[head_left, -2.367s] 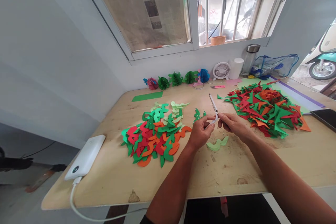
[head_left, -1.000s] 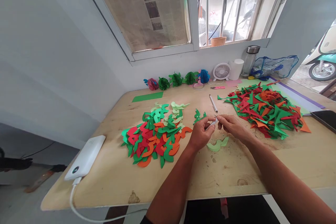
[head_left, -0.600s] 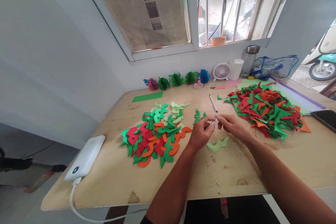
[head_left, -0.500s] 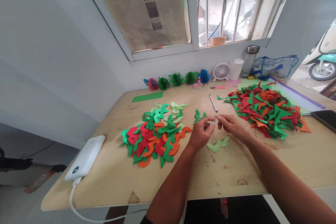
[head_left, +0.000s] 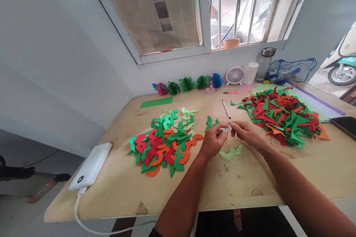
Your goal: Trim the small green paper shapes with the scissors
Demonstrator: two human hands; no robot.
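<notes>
My left hand (head_left: 213,141) is closed around a small white object (head_left: 227,129), too small and covered to name. Close against its far end, the fingers of my right hand (head_left: 246,133) are pinched together; a thin dark tip shows there, and what they grip is unclear. On the table just below lies a pale green wavy paper cutout (head_left: 230,153). Dark green paper cutouts (head_left: 209,121) rest beyond my left fingers. Left of that hand spreads a pile of curved red, orange and green cutouts (head_left: 162,148).
A heap of paper scraps (head_left: 283,114) covers the right side. A pen (head_left: 226,109) lies behind my hands. Along the wall stand paper turtle-like figures (head_left: 187,84), a small fan (head_left: 235,76) and a glass bottle (head_left: 265,64). A white power bank (head_left: 91,166) with cable lies left.
</notes>
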